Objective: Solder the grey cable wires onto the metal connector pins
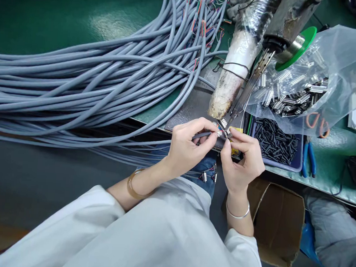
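My left hand [188, 144] is closed in a pinch around the end of a grey cable [201, 134], whose thin coloured wires reach a small metal connector [223, 123]. My right hand [243, 157] has thumb and forefinger brought together just right of that connector; whatever thin piece is between them is too small to make out. Directly above the fingers, the tip of a fixed soldering iron [252, 82] points down at the connector. A thin solder strand [245, 110] hangs close to my right fingers.
A heap of grey cables [123, 80] covers the left bench. A wrapped tube [236, 60] leans beside the iron. Rightward are a solder spool [301, 48], a bag of connectors [340, 64], a bin of black sleeves [276, 141] and blue-handled pliers [309, 158]. Below stands a cardboard box [278, 223].
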`<move>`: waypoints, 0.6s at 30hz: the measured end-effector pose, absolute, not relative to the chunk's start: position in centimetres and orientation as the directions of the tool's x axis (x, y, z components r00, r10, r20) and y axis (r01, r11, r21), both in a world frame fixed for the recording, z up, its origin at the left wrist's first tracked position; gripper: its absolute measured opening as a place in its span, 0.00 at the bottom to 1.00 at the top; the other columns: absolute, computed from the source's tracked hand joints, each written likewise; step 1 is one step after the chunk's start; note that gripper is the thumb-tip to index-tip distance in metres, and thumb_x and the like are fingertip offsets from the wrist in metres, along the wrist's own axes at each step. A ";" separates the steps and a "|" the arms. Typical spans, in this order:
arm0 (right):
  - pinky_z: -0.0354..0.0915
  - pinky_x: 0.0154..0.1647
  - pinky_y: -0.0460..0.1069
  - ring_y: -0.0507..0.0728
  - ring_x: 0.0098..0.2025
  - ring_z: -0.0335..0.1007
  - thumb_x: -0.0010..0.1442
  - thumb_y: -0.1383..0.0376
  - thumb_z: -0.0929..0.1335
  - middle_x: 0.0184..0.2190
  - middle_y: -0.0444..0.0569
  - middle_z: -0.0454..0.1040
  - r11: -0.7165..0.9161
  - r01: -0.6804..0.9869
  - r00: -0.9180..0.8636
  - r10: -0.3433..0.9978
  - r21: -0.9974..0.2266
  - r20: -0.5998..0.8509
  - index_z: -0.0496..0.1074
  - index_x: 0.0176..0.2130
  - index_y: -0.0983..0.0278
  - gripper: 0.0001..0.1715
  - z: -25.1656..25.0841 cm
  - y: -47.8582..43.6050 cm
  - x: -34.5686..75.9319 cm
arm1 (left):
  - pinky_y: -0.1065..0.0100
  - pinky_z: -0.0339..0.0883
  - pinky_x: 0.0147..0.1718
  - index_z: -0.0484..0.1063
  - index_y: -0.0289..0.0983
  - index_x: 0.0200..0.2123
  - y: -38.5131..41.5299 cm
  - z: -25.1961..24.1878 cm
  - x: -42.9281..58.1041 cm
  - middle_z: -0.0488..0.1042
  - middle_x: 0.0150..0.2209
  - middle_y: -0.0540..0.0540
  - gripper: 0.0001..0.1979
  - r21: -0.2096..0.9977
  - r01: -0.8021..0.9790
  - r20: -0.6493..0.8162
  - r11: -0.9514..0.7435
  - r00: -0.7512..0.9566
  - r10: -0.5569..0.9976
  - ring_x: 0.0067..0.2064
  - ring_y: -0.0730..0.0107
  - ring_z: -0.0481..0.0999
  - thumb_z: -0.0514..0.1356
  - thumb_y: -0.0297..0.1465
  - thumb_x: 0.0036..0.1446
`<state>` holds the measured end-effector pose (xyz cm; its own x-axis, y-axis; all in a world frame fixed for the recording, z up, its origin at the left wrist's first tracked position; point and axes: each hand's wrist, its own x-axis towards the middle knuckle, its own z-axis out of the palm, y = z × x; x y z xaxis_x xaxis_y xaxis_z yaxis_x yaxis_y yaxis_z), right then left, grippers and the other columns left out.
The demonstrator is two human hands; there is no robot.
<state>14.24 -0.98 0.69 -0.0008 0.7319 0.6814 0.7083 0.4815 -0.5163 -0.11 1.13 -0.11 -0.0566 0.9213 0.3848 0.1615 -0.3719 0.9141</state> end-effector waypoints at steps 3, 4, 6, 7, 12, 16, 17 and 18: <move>0.80 0.42 0.54 0.57 0.43 0.82 0.62 0.71 0.71 0.43 0.49 0.82 0.473 0.731 -0.017 0.734 -0.492 0.679 0.70 0.37 0.58 0.08 1.1 -0.9 14.2 | 0.75 0.62 0.25 0.77 0.36 0.35 1.2 0.0 -0.2 0.79 0.34 0.48 0.02 0.902 0.156 0.415 -0.403 -0.052 0.908 0.25 0.80 0.67 0.64 0.24 0.59; 0.80 0.42 0.54 0.57 0.43 0.82 0.62 0.71 0.72 0.43 0.49 0.82 0.471 0.736 -0.022 0.735 -0.486 0.678 0.70 0.37 0.58 0.08 1.2 -0.9 14.3 | 0.74 0.62 0.25 0.78 0.36 0.36 1.2 0.0 -0.3 0.80 0.34 0.48 0.03 0.901 0.153 0.418 -0.407 -0.050 0.907 0.25 0.80 0.67 0.64 0.24 0.59; 0.80 0.43 0.54 0.57 0.44 0.82 0.61 0.71 0.72 0.44 0.49 0.82 0.478 0.731 -0.029 0.734 -0.487 0.678 0.70 0.37 0.58 0.08 1.4 -1.1 14.3 | 0.74 0.62 0.25 0.78 0.36 0.36 1.1 -0.1 -0.4 0.80 0.34 0.47 0.03 0.904 0.144 0.412 -0.403 -0.041 0.910 0.26 0.79 0.67 0.64 0.24 0.59; 0.80 0.43 0.53 0.56 0.44 0.82 0.61 0.72 0.72 0.44 0.49 0.82 0.485 0.726 -0.033 0.732 -0.487 0.680 0.70 0.37 0.59 0.09 1.4 -1.2 14.3 | 0.74 0.61 0.25 0.78 0.36 0.36 1.0 -0.2 -0.5 0.80 0.34 0.47 0.03 0.907 0.139 0.407 -0.398 -0.036 0.913 0.26 0.79 0.68 0.64 0.24 0.59; 0.80 0.42 0.51 0.56 0.43 0.82 0.61 0.71 0.71 0.44 0.50 0.82 0.484 0.752 -0.067 0.731 -0.448 0.679 0.69 0.37 0.58 0.09 0.9 -1.4 14.3 | 0.74 0.61 0.25 0.78 0.36 0.36 0.7 -0.7 -0.7 0.80 0.34 0.47 0.03 0.921 0.143 0.367 -0.363 -0.004 0.930 0.25 0.80 0.66 0.64 0.24 0.59; 0.79 0.43 0.51 0.56 0.44 0.82 0.62 0.71 0.70 0.42 0.48 0.83 0.484 0.736 -0.080 0.757 -0.474 0.649 0.70 0.37 0.58 0.07 1.2 -1.5 14.6 | 0.74 0.62 0.25 0.77 0.35 0.36 0.6 -0.6 -0.7 0.80 0.34 0.46 0.02 0.927 0.151 0.343 -0.343 0.025 0.939 0.25 0.79 0.67 0.64 0.25 0.58; 0.78 0.41 0.50 0.55 0.43 0.82 0.63 0.70 0.70 0.42 0.48 0.83 0.469 0.723 -0.072 0.781 -0.507 0.621 0.70 0.38 0.58 0.07 1.5 -1.9 15.1 | 0.74 0.62 0.25 0.77 0.35 0.35 0.6 -0.4 -0.7 0.80 0.33 0.47 0.02 0.933 0.135 0.330 -0.334 0.053 0.943 0.25 0.79 0.67 0.64 0.24 0.58; 0.78 0.39 0.50 0.55 0.40 0.82 0.64 0.70 0.69 0.41 0.47 0.83 0.442 0.718 -0.061 0.810 -0.538 0.583 0.71 0.40 0.58 0.06 2.0 -2.4 15.8 | 0.74 0.62 0.25 0.77 0.34 0.34 0.6 -0.2 -0.8 0.79 0.32 0.47 0.01 0.943 0.112 0.304 -0.313 0.092 0.948 0.25 0.79 0.67 0.64 0.24 0.58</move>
